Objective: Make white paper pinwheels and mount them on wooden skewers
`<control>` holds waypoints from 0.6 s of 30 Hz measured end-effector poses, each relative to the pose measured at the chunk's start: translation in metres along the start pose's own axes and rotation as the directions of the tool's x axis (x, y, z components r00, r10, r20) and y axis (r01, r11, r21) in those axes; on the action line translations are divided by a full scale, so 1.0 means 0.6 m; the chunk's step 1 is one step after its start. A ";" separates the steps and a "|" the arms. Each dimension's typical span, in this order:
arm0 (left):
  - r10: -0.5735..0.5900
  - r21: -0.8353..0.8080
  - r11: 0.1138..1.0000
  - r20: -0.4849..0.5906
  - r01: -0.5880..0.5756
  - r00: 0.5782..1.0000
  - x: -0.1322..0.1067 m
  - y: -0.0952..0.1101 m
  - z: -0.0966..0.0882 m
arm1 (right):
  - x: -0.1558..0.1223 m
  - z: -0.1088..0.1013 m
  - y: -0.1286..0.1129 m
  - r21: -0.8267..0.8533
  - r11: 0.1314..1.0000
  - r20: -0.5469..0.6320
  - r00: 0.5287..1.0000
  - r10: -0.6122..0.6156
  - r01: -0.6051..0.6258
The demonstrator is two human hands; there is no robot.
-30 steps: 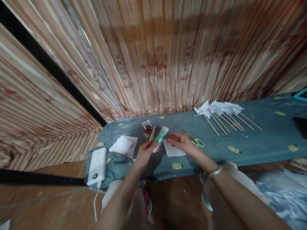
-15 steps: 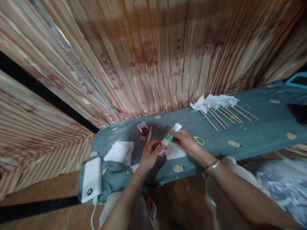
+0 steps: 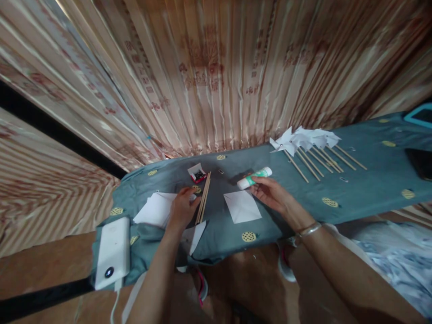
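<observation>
My right hand [image 3: 270, 193] grips a green-and-white glue stick [image 3: 254, 177], tilted above the table. Just below it, a square of white paper [image 3: 242, 207] with crease lines lies flat on the cloth. My left hand [image 3: 184, 207] is closed at the edge of a stack of white paper [image 3: 153, 209]; a small whitish cap [image 3: 193, 197] shows between its fingers. Several thin wooden sticks [image 3: 204, 198] lie right beside that hand. Behind them stands an open red-and-white box [image 3: 197, 173] with small dark things inside.
Several white paper pinwheels [image 3: 305, 140] on sticks lie at the back right. A dark phone [image 3: 420, 163] and a blue-framed device [image 3: 420, 114] are farther right. At the left end rests a white power bank [image 3: 113, 252] with a cable. A paper piece [image 3: 197, 236] lies near the front edge.
My hands have moved apart. The left went left towards the paper stack with the small cap; the right moved right with the glue stick, uncovering the paper square.
</observation>
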State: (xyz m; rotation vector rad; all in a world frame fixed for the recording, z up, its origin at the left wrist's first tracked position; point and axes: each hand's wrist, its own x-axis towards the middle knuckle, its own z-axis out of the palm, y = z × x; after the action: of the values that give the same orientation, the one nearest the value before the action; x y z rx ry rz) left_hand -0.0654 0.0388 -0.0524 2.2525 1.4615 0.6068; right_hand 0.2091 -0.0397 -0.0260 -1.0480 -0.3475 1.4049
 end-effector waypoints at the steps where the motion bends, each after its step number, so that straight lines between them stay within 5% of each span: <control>1: 0.008 0.019 1.000 0.008 -0.008 1.000 0.000 -0.001 0.003 | 0.000 -0.004 0.000 -0.009 1.000 -0.006 1.000 0.004 -0.004; 6: 0.058 0.096 0.994 -0.060 -0.052 0.996 -0.001 0.004 -0.005 | -0.007 -0.017 0.000 -0.142 0.990 -0.052 0.998 -0.017 0.009; 10: 0.167 0.133 0.981 -0.188 -0.143 0.968 -0.019 0.050 -0.006 | -0.019 -0.022 0.005 -0.363 0.928 -0.101 0.986 -0.129 0.084; 14: 0.452 -0.084 0.890 0.031 -0.448 0.891 -0.064 0.121 0.035 | -0.032 -0.028 0.010 -0.538 0.836 -0.143 0.966 -0.216 0.107; 18: 0.471 -0.099 0.882 0.189 -0.461 0.861 -0.094 0.154 0.079 | -0.040 -0.028 0.014 -0.613 0.778 -0.124 0.957 -0.263 0.134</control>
State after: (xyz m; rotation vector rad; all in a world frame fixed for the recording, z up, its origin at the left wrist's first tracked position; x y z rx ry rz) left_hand 0.0098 -0.0524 -0.0506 2.5536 0.7866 0.5137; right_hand 0.2118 -0.0693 -0.0327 -1.6104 -0.7659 0.9902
